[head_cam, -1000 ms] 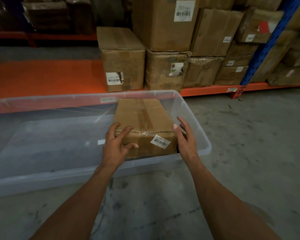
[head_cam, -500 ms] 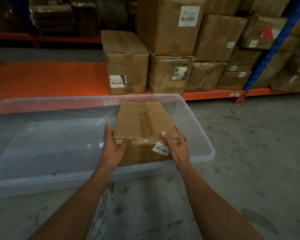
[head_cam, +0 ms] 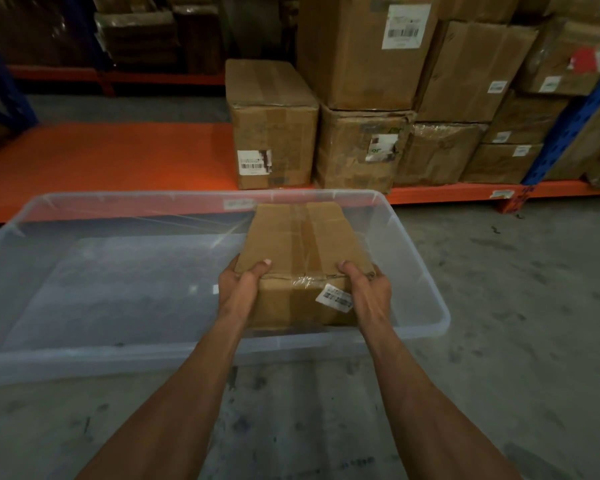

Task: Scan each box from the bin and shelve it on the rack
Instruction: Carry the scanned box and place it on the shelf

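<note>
A taped brown cardboard box (head_cam: 302,247) with a white barcode label (head_cam: 334,298) on its near face sits at the right end of a clear plastic bin (head_cam: 84,362) on the floor. My left hand (head_cam: 238,284) grips the box's near left corner, thumb on top. My right hand (head_cam: 369,289) grips the near right corner the same way. Behind the bin runs the orange rack shelf (head_cam: 101,157), low to the floor.
Several cardboard boxes (head_cam: 274,126) with barcode labels are stacked on the shelf's right part; its left part is bare orange. A blue rack upright (head_cam: 568,116) stands at the right. Grey concrete floor (head_cam: 516,306) lies right of and in front of the bin.
Both hands went from spread open beside the box to closed on its near corners. The view has shifted slightly closer to the bin.
</note>
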The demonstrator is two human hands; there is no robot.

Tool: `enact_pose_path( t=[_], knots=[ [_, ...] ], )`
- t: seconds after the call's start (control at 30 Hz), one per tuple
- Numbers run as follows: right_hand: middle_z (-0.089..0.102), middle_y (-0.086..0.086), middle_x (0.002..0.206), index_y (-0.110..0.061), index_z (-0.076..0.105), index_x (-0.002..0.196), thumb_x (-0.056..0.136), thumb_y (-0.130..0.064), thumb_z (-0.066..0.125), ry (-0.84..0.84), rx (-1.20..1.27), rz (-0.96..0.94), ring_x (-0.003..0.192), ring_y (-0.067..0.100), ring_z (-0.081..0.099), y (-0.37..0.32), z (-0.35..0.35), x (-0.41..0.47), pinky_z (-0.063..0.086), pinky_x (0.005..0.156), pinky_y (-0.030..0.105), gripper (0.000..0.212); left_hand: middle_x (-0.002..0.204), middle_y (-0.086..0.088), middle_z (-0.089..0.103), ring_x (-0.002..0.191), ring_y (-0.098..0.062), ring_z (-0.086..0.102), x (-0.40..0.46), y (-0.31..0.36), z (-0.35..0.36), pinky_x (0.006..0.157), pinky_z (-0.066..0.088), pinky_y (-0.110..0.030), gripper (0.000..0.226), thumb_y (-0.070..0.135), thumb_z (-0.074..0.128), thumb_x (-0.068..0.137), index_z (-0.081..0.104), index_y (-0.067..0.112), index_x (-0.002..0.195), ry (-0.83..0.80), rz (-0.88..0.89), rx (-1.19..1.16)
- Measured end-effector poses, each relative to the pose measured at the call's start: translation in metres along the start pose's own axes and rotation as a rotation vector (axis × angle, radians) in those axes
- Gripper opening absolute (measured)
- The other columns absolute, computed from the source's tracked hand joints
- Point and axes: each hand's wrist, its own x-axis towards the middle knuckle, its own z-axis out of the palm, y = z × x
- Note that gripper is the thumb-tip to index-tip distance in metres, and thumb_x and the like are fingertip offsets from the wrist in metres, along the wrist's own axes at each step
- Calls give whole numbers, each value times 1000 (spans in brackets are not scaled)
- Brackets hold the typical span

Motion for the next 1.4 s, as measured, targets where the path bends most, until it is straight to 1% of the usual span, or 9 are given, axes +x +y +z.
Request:
enact_pose_path(
  t=[0.1,0.27,0.4,0.7,0.8,0.9,1.13,1.3,1.4],
  knots=[
    [78,0,100,-22,75,112,77,-26,82,-5,11,-74,96,21,72,-28,3,-2,58,94,45,36,96,3,78,91,-24,74,-4,12,-1,90,58,-50,50,41,81,62,72,26,109,19,9,-60],
    [69,-1,129,-34,58,146,80,-25,80,-39,17,-117,111,14,67,-85,3,-31,57,96,35,70,117,14,69,98,-5,71,-28,68,-14,86,56,-26,83,30,83,70,46,39,145,37,68,-96],
    [70,-11,121,-39,63,140,73,-31,79,-14,73,-128,97,-1,69,-170,6,-58,59,80,20,69,100,23,74,88,5,70,-52,167,-21,68,52,-8,60,14,79,77,63,30,133,52,126,-86],
    [65,-11,123,-33,72,112,82,-18,80,-58,119,-186,110,12,66,-452,-3,-141,59,81,27,35,113,4,73,95,-9,72,-135,453,-37,78,58,-22,50,23,80,74,68,39,119,11,162,-80],
    [65,-4,126,-34,71,113,79,-21,80,-46,135,-190,112,16,65,-541,-3,-174,60,88,37,37,111,5,74,92,-5,72,-163,545,-48,72,55,-17,53,28,81,71,66,41,120,6,173,-65],
    [65,-2,125,-38,71,113,72,-30,78,-32,121,-203,107,15,65,-624,-1,-206,59,79,30,42,109,2,74,92,-9,73,-190,626,-60,74,55,-18,52,27,80,75,64,40,123,-4,176,-43],
    [65,6,123,-42,68,115,81,-22,80,-12,73,-286,95,23,71,-771,0,-270,62,68,34,41,95,8,73,76,-2,72,-240,774,-80,61,53,-15,49,11,77,80,64,24,126,-3,234,-106],
    [67,-7,110,-37,72,114,77,-26,79,97,116,-381,79,0,66,-845,2,-306,45,52,9,39,84,14,69,63,12,65,-259,855,-89,55,45,-5,48,14,78,77,67,25,123,-19,326,-118],
    [62,-15,98,-34,73,114,66,-35,74,126,156,-461,69,-21,59,-886,7,-326,40,46,3,47,94,10,69,78,5,65,-266,899,-97,64,46,-9,49,25,79,74,67,31,122,-52,381,-108]
  ],
)
